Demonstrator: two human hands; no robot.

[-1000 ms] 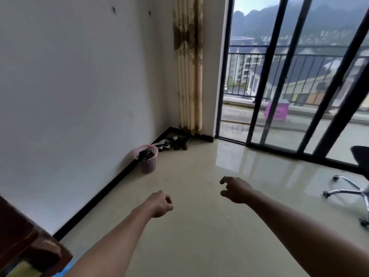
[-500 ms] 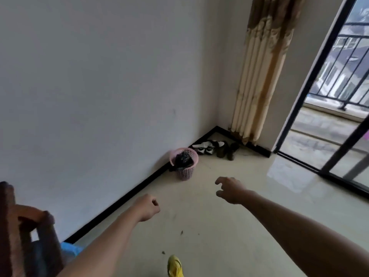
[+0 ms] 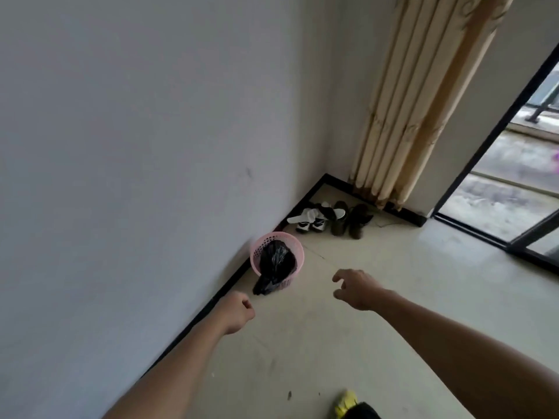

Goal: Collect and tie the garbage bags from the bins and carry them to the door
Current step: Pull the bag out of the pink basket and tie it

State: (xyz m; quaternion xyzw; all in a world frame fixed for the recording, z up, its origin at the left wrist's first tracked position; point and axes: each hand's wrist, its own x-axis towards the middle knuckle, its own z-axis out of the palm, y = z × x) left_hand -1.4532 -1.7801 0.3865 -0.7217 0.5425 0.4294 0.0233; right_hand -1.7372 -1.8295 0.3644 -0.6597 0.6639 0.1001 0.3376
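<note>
A small pink mesh bin [image 3: 292, 241] stands on the floor against the left wall. A black garbage bag [image 3: 275, 264] lines it and spills over its front rim toward me. My left hand [image 3: 237, 311] is curled into a fist holding nothing, just short of the bin. My right hand [image 3: 357, 288] reaches forward to the right of the bin, fingers loosely curled and empty. Neither hand touches the bin or the bag.
Several shoes and slippers [image 3: 329, 217] lie in the corner beyond the bin, below a beige curtain [image 3: 402, 116]. A black-framed glass balcony door [image 3: 496, 182] is at the right. My yellow-shod foot [image 3: 346, 402] shows at the bottom edge. The pale tiled floor [image 3: 393, 297] spreads between.
I have walked closer and turned left and down: the pink bin is now larger and nearer my hands. The balcony and office chair have slid out of view. Both hands stay empty.
</note>
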